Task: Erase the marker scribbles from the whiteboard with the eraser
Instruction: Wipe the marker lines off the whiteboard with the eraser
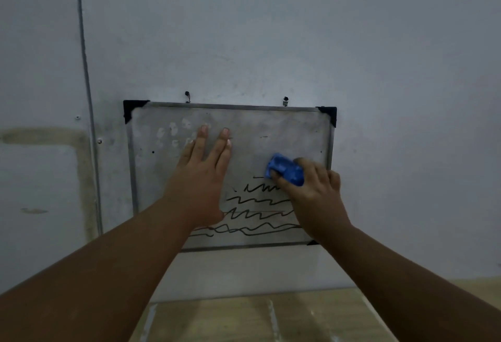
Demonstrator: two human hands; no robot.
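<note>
Hanging from two hooks, the board (271,130) looks light and may swing; the left hand (200,173) lies flat, steadying it. Scribbles (260,214) fill its 6 o'clock part. The right hand (311,187) clasps the small, light eraser (284,169) by its sides at 3 o'clock.

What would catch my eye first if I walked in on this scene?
Probably the bright blue plastic eraser, gripped in the right hand and pressed against the right side of the metal-framed whiteboard hanging on the grey wall. Just below it run several rows of black wavy marker scribbles across the board's lower half. The left hand lies flat against the board's middle, fingers spread upward.
</note>
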